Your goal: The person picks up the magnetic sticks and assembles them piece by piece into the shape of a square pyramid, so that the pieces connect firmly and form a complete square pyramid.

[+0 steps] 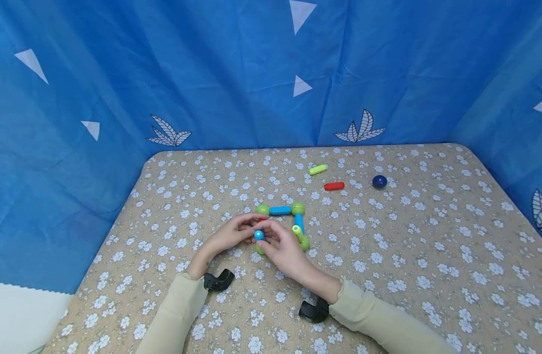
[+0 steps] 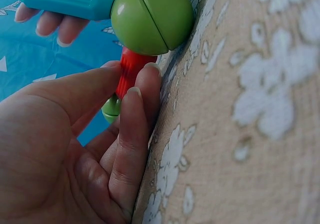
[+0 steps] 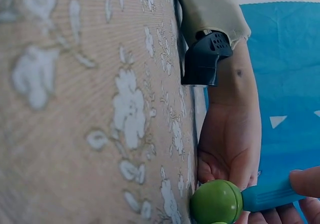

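Observation:
Near the table's middle lies a square of green balls and rods. My left hand [image 1: 226, 235] pinches the red rod [image 2: 131, 71] on its left side between thumb and fingers. My right hand [image 1: 287, 251] holds an upright blue rod [image 3: 270, 196] whose lower end meets the near-left green ball [image 2: 152, 18]. A blue rod [image 1: 280, 210] joins the two far balls, and another blue rod [image 1: 299, 221] runs down the right side. A lime rod [image 1: 298, 232] stands up from the near-right green ball [image 1: 305, 243]. My right hand hides the square's near side.
Beyond the square lie a loose lime rod [image 1: 317, 169] and a loose red rod [image 1: 334, 186]. A dark blue ball [image 1: 379, 182] rests to their right. Flowered cloth [image 1: 386, 285] covers the table, and a blue curtain [image 1: 209, 64] hangs behind it.

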{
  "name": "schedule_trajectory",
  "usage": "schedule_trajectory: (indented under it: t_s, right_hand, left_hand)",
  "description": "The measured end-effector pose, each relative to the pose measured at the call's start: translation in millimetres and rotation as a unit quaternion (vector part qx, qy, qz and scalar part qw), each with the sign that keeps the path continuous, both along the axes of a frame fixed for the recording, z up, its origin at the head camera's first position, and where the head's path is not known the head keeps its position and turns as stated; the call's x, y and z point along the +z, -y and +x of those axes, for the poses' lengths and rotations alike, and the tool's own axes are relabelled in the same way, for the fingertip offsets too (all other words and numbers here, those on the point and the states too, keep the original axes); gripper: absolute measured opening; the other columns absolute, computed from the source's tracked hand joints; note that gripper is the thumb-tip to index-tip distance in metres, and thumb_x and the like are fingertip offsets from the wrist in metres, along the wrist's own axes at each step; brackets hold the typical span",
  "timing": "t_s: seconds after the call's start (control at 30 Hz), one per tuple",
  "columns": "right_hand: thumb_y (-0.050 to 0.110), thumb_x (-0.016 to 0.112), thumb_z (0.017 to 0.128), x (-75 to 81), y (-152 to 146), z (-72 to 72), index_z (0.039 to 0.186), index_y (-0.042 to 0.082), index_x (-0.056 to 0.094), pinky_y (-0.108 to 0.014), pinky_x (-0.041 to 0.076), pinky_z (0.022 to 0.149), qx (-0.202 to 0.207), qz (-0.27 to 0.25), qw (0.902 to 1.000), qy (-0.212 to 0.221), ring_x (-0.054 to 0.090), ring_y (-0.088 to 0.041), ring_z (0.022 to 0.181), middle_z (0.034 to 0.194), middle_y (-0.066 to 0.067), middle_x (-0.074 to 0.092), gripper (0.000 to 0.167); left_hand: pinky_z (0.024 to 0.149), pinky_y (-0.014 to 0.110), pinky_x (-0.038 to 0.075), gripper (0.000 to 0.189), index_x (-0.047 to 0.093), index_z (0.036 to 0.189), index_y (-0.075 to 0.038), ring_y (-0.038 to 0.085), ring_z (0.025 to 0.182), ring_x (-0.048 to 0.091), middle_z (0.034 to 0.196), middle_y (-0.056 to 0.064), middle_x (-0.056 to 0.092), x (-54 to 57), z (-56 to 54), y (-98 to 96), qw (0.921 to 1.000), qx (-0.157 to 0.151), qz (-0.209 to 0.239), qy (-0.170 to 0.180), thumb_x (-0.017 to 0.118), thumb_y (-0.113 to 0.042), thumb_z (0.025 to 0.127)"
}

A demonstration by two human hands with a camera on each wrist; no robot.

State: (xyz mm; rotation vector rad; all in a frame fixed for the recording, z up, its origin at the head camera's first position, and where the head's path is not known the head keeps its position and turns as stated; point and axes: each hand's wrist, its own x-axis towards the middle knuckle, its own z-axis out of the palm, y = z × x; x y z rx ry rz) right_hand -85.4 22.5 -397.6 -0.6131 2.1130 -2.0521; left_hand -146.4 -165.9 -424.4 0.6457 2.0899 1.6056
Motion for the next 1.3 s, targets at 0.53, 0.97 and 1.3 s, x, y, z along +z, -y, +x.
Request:
schedule_trajectory:
  t_s: [0.53,0.97,1.3]
  right_hand:
    - [-0.011,0.056,0.088,0.3,4,-1.0,0.117,0.001,0.055,-0.029,0.043,0.092,-0.039,0.026,0.9988,-0.013,0.054,-0.022,0.109,0.118,-0.012,0.055,0.031]
    - [-0.010,0.056,0.089,-6.4,5,-3.5,0.120,0.000,0.053,-0.031,0.045,0.090,-0.049,0.007,0.9987,-0.016,0.055,-0.029,0.107,0.121,-0.017,0.054,0.033]
    - [-0.007,0.057,0.090,-7.6,4,-2.7,0.124,0.003,0.051,-0.030,0.043,0.092,-0.060,0.024,0.9977,-0.024,0.053,-0.024,0.111,0.123,-0.014,0.053,0.036]
  left_hand:
    - [0.072,0.035,0.053,0.039,0.045,0.135,0.002,0.022,0.083,0.060,0.108,0.015,0.057,1.5,0.3,-1.7,0.9996,0.004,0.009,0.025,0.048,-0.002,0.097]
    - [0.071,0.034,0.053,0.040,0.045,0.135,0.003,0.022,0.082,0.061,0.106,0.015,0.058,2.1,-0.3,-1.1,0.9998,0.012,0.000,0.016,0.052,-0.003,0.095]
    - [0.073,0.033,0.053,0.039,0.045,0.133,0.005,0.020,0.083,0.061,0.106,0.017,0.058,1.0,0.5,-0.8,0.9996,0.011,0.004,0.025,0.049,0.001,0.095]
